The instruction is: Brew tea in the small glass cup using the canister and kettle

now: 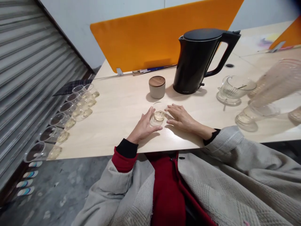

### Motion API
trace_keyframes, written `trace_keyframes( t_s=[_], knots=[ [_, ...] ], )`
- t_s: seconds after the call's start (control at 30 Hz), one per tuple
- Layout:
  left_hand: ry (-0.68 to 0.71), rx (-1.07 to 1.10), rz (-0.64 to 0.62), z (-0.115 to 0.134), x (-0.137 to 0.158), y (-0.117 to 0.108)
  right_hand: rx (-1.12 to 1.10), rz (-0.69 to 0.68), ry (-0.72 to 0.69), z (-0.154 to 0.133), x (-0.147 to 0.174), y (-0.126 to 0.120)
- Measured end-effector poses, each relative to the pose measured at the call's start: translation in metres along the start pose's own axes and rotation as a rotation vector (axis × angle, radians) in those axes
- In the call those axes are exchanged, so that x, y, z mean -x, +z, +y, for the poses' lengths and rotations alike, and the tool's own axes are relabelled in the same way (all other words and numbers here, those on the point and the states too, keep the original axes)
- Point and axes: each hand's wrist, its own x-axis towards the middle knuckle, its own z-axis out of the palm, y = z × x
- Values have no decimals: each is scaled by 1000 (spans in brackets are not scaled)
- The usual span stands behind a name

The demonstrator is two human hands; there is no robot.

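Note:
A small clear glass cup (159,115) holding a little pale yellow liquid stands on the light wooden table (117,125), near its front edge. My left hand (142,126) curls around the cup's left side, thumb in front and fingers behind. My right hand (181,118) lies flat on the table just right of the cup, fingers spread, fingertips at its rim. Both arms are in grey coat sleeves.
A grey jar with a wooden lid (157,87) and a black electric kettle (199,59) stand behind the cup. To the right are a ribbed glass vessel (233,89) and blurred glassware (270,94). Several glasses (70,110) line the left table edge. An orange divider (160,37) stands at the back.

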Motion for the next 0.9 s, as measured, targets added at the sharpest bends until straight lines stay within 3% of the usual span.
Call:
trace_keyframes(
  t_s=[0.3, 0.5, 0.7, 0.9],
  knots=[
    [17, -54, -22, -3, 9, 6, 25, 4, 17, -4, 12, 2],
    [-68, -280, 167, -21, 12, 5, 196, 71, 159, -12, 29, 3],
    [-217, -627, 31, -2, 19, 24, 312, -37, 208, -22, 40, 13],
    [-287, -753, -33, 12, 19, 30, 338, -71, 201, -24, 36, 15]
  ],
)
